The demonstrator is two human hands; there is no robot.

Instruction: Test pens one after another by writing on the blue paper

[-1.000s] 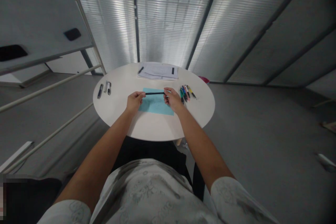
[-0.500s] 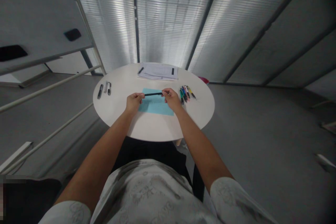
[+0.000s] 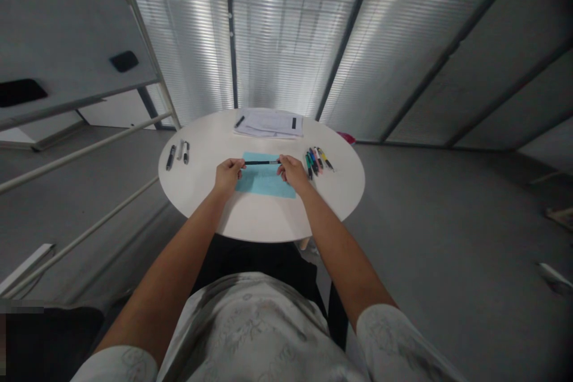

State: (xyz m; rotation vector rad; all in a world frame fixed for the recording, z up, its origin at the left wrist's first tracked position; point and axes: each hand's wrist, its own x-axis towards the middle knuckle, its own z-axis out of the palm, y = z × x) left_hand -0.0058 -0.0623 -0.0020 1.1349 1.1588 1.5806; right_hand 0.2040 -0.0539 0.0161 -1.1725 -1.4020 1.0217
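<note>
A thin black pen (image 3: 262,162) spans the gap between my two hands, nearly level above a light blue sheet of paper (image 3: 266,185). My left hand (image 3: 229,175) pinches its left end between thumb and fingers. At the other end, the fingertips of my right hand (image 3: 292,171) close on it, next to a lighter band on the shaft. The paper lies flat on the table, its side edges partly hidden by my hands.
Several coloured pens (image 3: 319,159) lie at the right of the round white table (image 3: 264,224). Dark and white markers (image 3: 171,157) rest at the left. A stack of papers (image 3: 268,123) sits at the back. Beside the table stands a white-railed board frame (image 3: 85,146).
My right hand has shifted slightly to the right along the pen, so more of the shaft shows, including a lighter band. The pen now lies closer to level.
</note>
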